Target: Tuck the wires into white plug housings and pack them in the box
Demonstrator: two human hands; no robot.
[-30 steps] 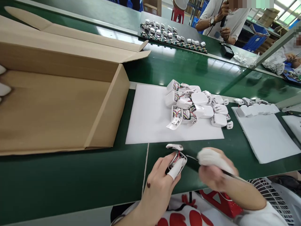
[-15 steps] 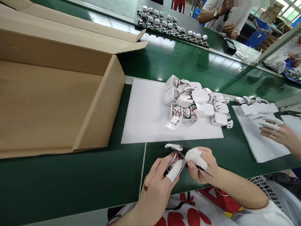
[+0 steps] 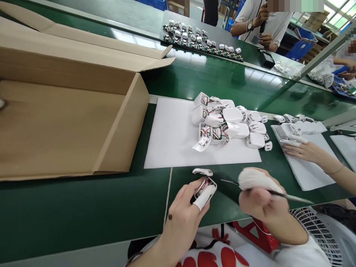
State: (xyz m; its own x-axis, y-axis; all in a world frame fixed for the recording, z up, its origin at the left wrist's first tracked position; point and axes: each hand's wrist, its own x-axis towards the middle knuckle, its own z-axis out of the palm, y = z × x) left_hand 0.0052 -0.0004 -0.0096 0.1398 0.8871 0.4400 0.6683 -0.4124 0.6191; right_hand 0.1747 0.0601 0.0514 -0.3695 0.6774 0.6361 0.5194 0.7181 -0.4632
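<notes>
My left hand (image 3: 185,211) grips a small white plastic housing (image 3: 210,184) with red and dark wires showing in its open side. A loose white cover (image 3: 203,172) sits just beyond it, by my fingertips. To the right, apart from the housing, my right hand (image 3: 263,193) is closed around slim pointed tweezers (image 3: 296,198), their tip toward the housing. White cloth covers wrap some fingers of both hands. Beyond my hands, a group of white housings (image 3: 237,130), several with coloured wires exposed, rests on a white foam sheet (image 3: 171,142).
A large open cardboard box (image 3: 116,129) stands at the left. At the right, a co-worker's hand (image 3: 306,151) touches white parts on another white sheet (image 3: 308,178). A tray of small assemblies (image 3: 194,39) lies at the back, near another person (image 3: 261,26).
My right hand has drawn back to the right from the housing, the tweezers with it. The left hand keeps its hold. The co-worker's hand at right has moved left onto the white parts.
</notes>
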